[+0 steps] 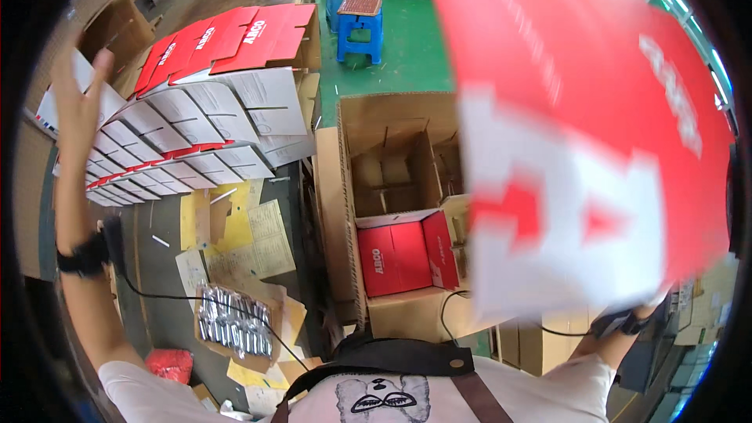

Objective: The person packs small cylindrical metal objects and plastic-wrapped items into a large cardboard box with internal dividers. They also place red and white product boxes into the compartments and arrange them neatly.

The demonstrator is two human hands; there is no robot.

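At the far left my left hand (78, 106) is raised with its fingers apart, beside the left end of stacked, folded red and white cartons (204, 121). A large red and white carton (595, 149), blurred by motion, is held up on the right. My right forearm (642, 309) reaches up behind it, and the hand itself is hidden by the carton. Below and left of it stands an open brown shipping box (345, 211) with cardboard dividers. In its near left compartment sits a red carton (395, 258).
A parts box (235, 325) of shiny metal pieces in clear wrap lies on the left table among yellow papers (262, 243). A red bag (168, 364) is near my left arm. Blue stools (360, 27) stand on the green floor ahead. Black cables (168, 295) run from my wrists.
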